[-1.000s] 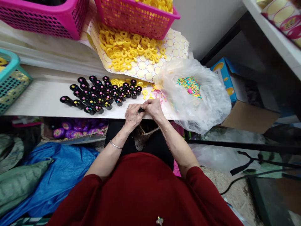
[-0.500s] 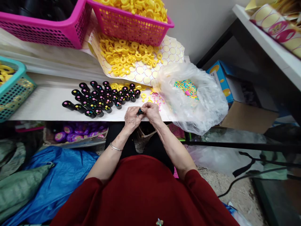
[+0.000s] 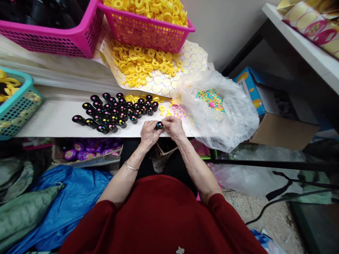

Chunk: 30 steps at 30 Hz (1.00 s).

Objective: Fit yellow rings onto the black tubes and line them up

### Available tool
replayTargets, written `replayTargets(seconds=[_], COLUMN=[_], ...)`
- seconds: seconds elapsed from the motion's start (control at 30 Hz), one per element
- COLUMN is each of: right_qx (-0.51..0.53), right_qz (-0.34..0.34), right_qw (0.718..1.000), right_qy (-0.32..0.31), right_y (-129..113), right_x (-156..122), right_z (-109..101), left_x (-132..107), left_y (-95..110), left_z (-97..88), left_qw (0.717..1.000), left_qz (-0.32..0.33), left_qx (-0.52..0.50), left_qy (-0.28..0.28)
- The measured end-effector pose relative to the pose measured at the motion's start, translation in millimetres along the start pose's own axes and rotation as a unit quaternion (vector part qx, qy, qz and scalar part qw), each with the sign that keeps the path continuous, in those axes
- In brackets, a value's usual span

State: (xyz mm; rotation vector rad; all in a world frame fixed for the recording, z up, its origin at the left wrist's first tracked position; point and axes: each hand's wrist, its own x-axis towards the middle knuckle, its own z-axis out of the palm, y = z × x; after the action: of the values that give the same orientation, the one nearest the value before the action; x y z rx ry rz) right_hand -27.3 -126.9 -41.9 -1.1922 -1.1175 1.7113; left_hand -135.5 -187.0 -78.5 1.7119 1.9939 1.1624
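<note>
My left hand [image 3: 149, 133] is closed around a small black tube [image 3: 159, 125] at the table's front edge. Its open top faces up and shows a few coloured beads inside. Beside the rim, my right hand [image 3: 173, 127] has its thumb and fingers pinched together; what they hold, if anything, is too small to make out. To the left stand many similar black tubes [image 3: 108, 112], mostly upright, with coloured beads in their tops. Loose pink beads [image 3: 178, 111] and a few yellow ring pieces [image 3: 162, 108] lie just beyond my hands.
At the right sits a clear plastic bag [image 3: 233, 113] of multicoloured beads [image 3: 210, 98]. Yellow rings [image 3: 143, 61] are heaped on a sticker sheet [image 3: 194, 58]. Pink baskets [image 3: 87, 38] stand behind, a teal basket [image 3: 19, 113] at left. An open box [image 3: 286, 130] is at right.
My right fingertips have drawn slightly back from the black tube's mouth, so its top and the beads in it now show. My left hand keeps its hold on the tube.
</note>
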Motion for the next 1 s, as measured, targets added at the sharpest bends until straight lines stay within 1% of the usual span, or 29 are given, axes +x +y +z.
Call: replayTargets(seconds=[0.07, 0.13, 0.2, 0.23, 0.27, 0.33, 0.43, 0.47, 0.5, 0.53, 0.57, 0.6, 0.63, 0.67, 0.7, 0.73, 0.77, 0.8, 0.83, 0.87, 0.9, 0.93, 0.97, 1.0], right_qx=[-0.024, -0.072, -0.149, -0.195, -0.244, -0.351, -0.5, -0.533, -0.552, -0.558, -0.55, -0.529, -0.493, -0.441, -0.379, -0.31, -0.242, -0.179, -0.128, -0.093, -0.072, -0.066, -0.075, -0.097], right_qz=[-0.048, -0.114, -0.178, -0.199, -0.21, -0.208, -0.196, -0.199, -0.205, -0.216, -0.229, -0.242, -0.252, -0.254, -0.243, -0.215, -0.171, -0.117, -0.061, -0.013, 0.017, 0.024, 0.004, -0.04], right_qw=[0.998, 0.987, 0.963, 0.948, 0.935, 0.906, 0.842, 0.822, 0.807, 0.8, 0.801, 0.811, 0.829, 0.855, 0.889, 0.924, 0.955, 0.976, 0.986, 0.986, 0.984, 0.984, 0.986, 0.986], right_qy=[0.034, 0.092, 0.141, 0.153, 0.151, 0.116, 0.054, 0.043, 0.04, 0.043, 0.054, 0.068, 0.084, 0.094, 0.088, 0.061, 0.017, -0.038, -0.092, -0.136, -0.161, -0.164, -0.15, -0.129], right_y=[0.1, 1.1, 3.0, 4.1, 5.4, 7.8, 10.8, 11.4, 11.7, 11.6, 11.0, 10.0, 8.6, 6.9, 5.1, 3.3, 1.7, 0.5, -0.3, -0.6, -0.5, 0.0, 0.7, 1.3], right_x=[1.2, 3.7, 5.5, 5.4, 4.4, -0.1, -9.2, -11.7, -13.7, -15.4, -16.9, -18.8, -21.4, -25.1, -30.0, -36.0, -42.9, -50.3, -57.7, -64.6, -70.5, -75.3, -78.7, -81.0], right_z=[-9.5, -22.9, -37.3, -43.6, -48.7, -54.0, -51.6, -49.4, -47.3, -45.7, -44.6, -44.1, -44.2, -44.8, -45.6, -46.4, -47.0, -47.4, -47.4, -47.0, -46.3, -45.5, -44.5, -43.5], left_x=[0.0, -0.3, -0.8, -1.2, -1.5, -1.8, -1.1, -0.6, -0.2, 0.0, -0.4, -1.4, -3.2, -6.0, -9.4, -13.5, -17.9, -22.2, -26.1, -29.6, -32.3, -34.3, -35.5, -35.9], left_y=[-0.1, -1.0, -2.3, -3.0, -3.6, -5.1, -8.8, -10.7, -12.6, -14.3, -15.5, -15.7, -14.5, -11.8, -7.6, -2.0, 4.5, 11.5, 18.2, 24.4, 29.5, 33.3, 36.0, 37.6], left_z=[0.4, 1.3, 2.7, 3.4, 4.1, 5.6, 7.6, 8.0, 7.9, 7.1, 5.3, 2.4, -1.5, -6.3, -11.6, -17.1, -22.4, -27.1, -30.9, -33.8, -35.6, -36.7, -37.2, -37.5], left_qw=[1.0, 1.0, 1.0, 0.999, 0.999, 0.999, 0.999, 0.998, 0.998, 0.997, 0.996, 0.995, 0.993, 0.991, 0.99, 0.988, 0.986, 0.984, 0.979, 0.973, 0.967, 0.963, 0.96, 0.956], left_qz=[-0.002, -0.005, -0.007, -0.008, -0.008, -0.006, -0.011, -0.012, -0.012, -0.009, -0.004, 0.006, 0.019, 0.037, 0.058, 0.083, 0.111, 0.14, 0.165, 0.181, 0.184, 0.167, 0.13, 0.074], left_qx=[-0.002, -0.005, -0.011, -0.015, -0.02, -0.028, -0.036, -0.04, -0.047, -0.057, -0.069, -0.081, -0.09, -0.093, -0.092, -0.088, -0.088, -0.097, -0.117, -0.143, -0.173, -0.204, -0.236, -0.268], left_qy=[0.003, 0.011, 0.022, 0.027, 0.032, 0.036, 0.037, 0.038, 0.04, 0.043, 0.05, 0.06, 0.073, 0.086, 0.094, 0.093, 0.082, 0.058, 0.026, -0.007, -0.038, -0.061, -0.08, -0.094])
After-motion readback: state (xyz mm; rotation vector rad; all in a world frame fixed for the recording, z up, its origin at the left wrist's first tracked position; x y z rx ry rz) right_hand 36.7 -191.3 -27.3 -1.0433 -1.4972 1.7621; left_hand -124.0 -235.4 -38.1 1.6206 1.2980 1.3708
